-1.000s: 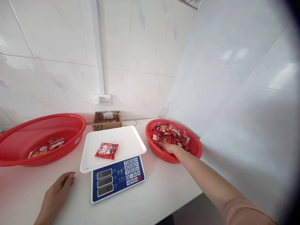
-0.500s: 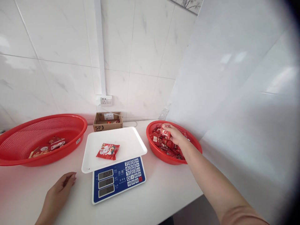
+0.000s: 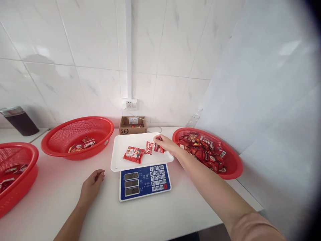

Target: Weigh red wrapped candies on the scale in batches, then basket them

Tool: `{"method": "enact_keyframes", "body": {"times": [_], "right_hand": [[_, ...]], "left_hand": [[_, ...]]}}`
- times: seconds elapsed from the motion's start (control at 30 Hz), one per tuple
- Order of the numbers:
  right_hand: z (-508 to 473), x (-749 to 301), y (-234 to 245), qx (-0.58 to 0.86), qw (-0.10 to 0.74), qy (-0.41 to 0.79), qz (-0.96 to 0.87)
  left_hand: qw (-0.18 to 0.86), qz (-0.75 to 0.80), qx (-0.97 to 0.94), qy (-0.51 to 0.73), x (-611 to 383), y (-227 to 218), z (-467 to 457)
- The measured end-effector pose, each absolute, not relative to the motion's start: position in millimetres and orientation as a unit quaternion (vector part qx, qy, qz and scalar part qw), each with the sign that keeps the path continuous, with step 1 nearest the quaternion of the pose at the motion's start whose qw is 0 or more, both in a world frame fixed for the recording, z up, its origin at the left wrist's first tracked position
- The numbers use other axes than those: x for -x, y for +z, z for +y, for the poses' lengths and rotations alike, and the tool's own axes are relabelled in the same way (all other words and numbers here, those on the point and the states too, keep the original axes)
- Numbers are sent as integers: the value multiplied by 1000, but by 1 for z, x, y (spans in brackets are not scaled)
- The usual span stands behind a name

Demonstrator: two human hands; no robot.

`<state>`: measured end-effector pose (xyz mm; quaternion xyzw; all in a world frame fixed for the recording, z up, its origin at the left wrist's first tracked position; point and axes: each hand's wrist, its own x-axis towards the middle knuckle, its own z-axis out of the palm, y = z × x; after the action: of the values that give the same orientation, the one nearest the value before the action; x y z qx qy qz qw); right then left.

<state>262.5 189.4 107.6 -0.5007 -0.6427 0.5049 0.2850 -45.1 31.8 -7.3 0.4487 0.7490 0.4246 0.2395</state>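
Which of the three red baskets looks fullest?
The red basket right of the scale: packets heap across it, while the upper-left basket and lower-left basket show far fewer.

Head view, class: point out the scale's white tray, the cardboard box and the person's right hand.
White tray (image 3: 129, 140): head view, bare upper surface.
Cardboard box (image 3: 136, 131): head view, front wall.
Right hand (image 3: 166, 143): head view, back of the hand.

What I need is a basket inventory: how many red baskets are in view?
3: cut-off basket at the left edge, middle basket beyond the left hand, right basket beside the scale.
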Motion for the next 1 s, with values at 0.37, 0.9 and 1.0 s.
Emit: {"method": "enact_keyframes", "body": {"times": [0.37,0.9,1.0], "right_hand": [[192,-264,106,511,257,437,-695],[189,-234,100,504,312,454,-665],[186,-231,103,512,327,454,-651]], "left_hand": [[249,744,-444,432,46,-9,33],[240,752,-445,422,42,-1,29],[240,753,-437,429,41,-1,29]]}}
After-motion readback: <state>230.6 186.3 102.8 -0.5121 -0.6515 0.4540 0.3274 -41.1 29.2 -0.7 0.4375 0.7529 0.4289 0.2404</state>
